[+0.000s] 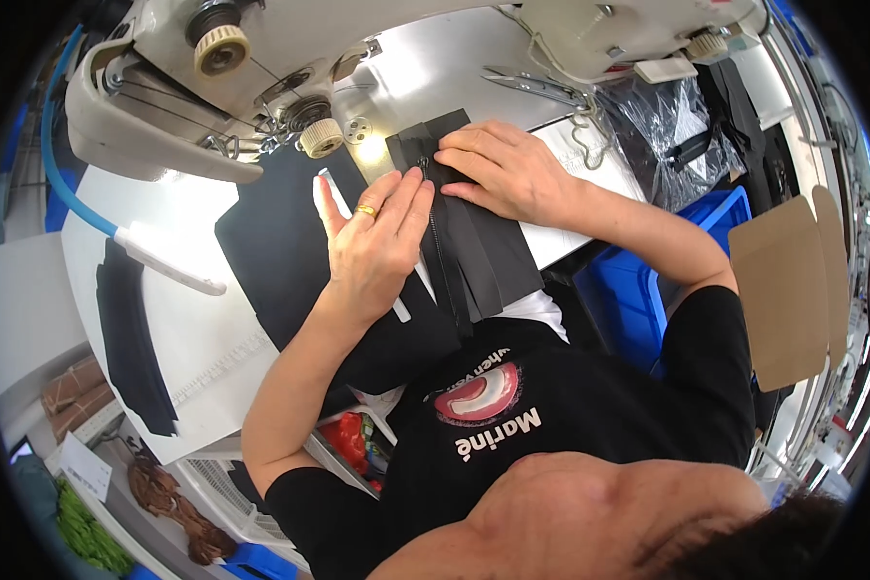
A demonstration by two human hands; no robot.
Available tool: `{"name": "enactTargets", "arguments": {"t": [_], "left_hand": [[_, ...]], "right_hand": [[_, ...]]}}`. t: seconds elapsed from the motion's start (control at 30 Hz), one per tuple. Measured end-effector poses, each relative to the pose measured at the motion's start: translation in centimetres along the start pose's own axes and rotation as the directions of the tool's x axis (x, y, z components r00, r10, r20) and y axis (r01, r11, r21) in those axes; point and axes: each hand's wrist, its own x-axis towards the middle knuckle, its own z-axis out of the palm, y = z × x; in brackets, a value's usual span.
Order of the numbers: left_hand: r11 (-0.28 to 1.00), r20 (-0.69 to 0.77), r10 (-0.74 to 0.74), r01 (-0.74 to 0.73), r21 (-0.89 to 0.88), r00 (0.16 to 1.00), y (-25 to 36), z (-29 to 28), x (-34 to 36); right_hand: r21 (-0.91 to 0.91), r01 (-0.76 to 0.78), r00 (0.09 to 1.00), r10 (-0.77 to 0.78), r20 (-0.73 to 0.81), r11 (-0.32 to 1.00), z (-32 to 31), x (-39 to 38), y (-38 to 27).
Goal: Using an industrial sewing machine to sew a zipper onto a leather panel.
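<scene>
Dark fabric panels [493, 261] lie under the sewing machine's arm, with a black zipper [435, 232] running lengthwise along them. My left hand [377, 237], a ring on one finger, rests with straight fingers on the zipper's left side. Its fingertips touch near the zipper's upper end. A narrow white strip [401, 309] passes beneath this hand, and its middle is hidden. From the right, my right hand [512, 174] presses its fingers onto the panels, thumb apart. A larger black fabric piece [280, 251] spreads out to the left.
The sewing machine [309, 58] overhangs the far side. Scissors [536, 85] lie behind my right hand. A blue hose with a white end [169, 261] and a black fabric strip [130, 338] are at left. Blue bins [623, 300] and cardboard [783, 290] stand right.
</scene>
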Motion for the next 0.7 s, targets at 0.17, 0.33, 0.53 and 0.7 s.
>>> {"name": "enactTargets", "arguments": {"t": [0.17,0.33,0.53,0.7], "left_hand": [[0.994,0.036,-0.039,0.035,0.106,0.999,-0.2,0.0,0.1],[0.99,0.013,-0.056,0.054,0.13,0.998,-0.2,0.4,0.4],[0.983,0.001,-0.06,0.059,0.175,0.998,-0.2,0.6,0.3],[0.995,-0.048,-0.065,0.068,0.077,0.997,-0.3,0.7,0.4]], "right_hand": [[0.004,-0.09,0.995,0.09,0.045,0.996,0.3,-0.5,-0.2],[-0.041,-0.106,0.987,0.111,0.119,0.993,0.1,-0.1,-0.2],[-0.097,-0.112,0.969,0.131,0.212,0.989,0.1,0.2,-0.5],[-0.127,-0.083,0.971,0.109,0.213,0.988,0.0,0.6,-0.4]]}}
